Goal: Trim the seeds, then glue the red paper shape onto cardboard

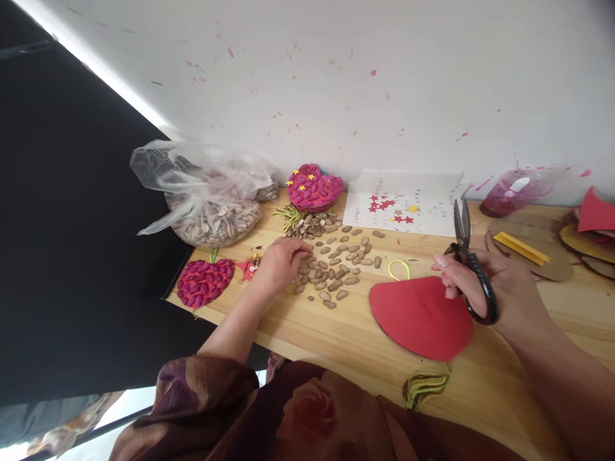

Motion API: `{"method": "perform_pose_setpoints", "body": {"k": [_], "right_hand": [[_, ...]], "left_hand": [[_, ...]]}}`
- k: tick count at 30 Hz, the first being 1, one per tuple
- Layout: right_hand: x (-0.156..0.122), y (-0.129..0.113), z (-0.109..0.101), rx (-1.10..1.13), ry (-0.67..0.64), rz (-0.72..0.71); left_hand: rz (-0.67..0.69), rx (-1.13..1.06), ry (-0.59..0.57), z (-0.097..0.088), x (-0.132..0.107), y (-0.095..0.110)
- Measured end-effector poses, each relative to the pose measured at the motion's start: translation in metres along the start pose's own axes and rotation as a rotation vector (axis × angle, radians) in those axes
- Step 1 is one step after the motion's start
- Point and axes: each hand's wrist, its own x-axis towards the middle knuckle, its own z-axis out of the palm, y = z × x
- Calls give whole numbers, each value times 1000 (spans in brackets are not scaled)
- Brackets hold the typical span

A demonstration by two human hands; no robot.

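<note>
My left hand (281, 262) rests on the wooden table (336, 333) with its fingers curled into a loose spread of peanut shells (343, 269); what it pinches is hidden. My right hand (485, 282) is closed around the black handles of a pair of scissors (468, 256), blades pointing up and nearly together. Just left of that hand lies a red heart-shaped paper cutout (420, 317). A small yellow-green loop of string (398, 269) lies between the shells and the cutout.
A plastic bag of shells (211, 198) stands at the left. Two shell hearts painted magenta lie nearby: one at the table's left edge (204, 282), one by the wall (314, 187). A sheet with red stars (403, 205), a pink bottle (512, 192) and cardboard pieces (538, 253) sit right.
</note>
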Motion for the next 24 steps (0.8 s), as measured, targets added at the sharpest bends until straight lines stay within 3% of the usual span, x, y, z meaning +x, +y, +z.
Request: {"method": "perform_pose_setpoints", "body": {"k": [16,24], "right_hand": [[1,3,-1,2,20,4],[6,13,-1,-7,56,-43]], "left_hand": [[126,1,24,-2,0,-1],[24,56,155,-32,0,-20]]}}
